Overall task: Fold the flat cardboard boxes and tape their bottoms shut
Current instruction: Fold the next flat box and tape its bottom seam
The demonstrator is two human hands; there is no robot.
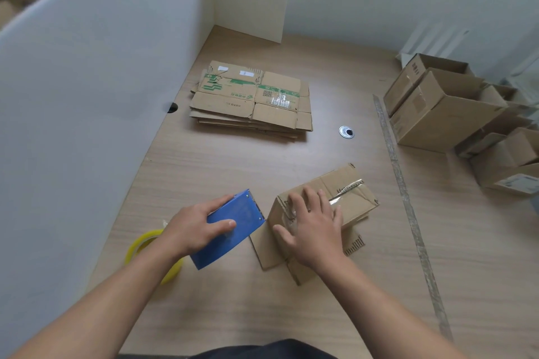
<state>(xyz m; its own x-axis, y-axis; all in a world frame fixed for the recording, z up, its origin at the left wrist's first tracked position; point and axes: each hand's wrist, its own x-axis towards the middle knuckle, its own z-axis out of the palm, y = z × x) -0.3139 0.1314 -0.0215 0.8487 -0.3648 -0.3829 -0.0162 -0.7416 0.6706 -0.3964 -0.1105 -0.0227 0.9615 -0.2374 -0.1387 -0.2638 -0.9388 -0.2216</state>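
The task looks partway done. Several folded boxes [443,116] stand well right of the current box [353,198], and a stack of flat boxes [250,99] lies beyond it on the desk [262,306]. The current box sits bottom-up and creased, with a clear tape strip [347,187] along its seam, possibly not fully pressed down. The right grip [313,227] presses flat-fingered on it. Just left of it, the left grip [198,227] clasps a blue tape dispenser [233,233].

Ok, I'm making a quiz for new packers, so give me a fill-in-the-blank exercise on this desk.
1. The left hand grips a ____ tape dispenser.
2. The right hand lies on a box with clear ____ along its seam.
3. The stack of flat boxes lies ____ away than that box.
Missing words: blue; tape; farther.
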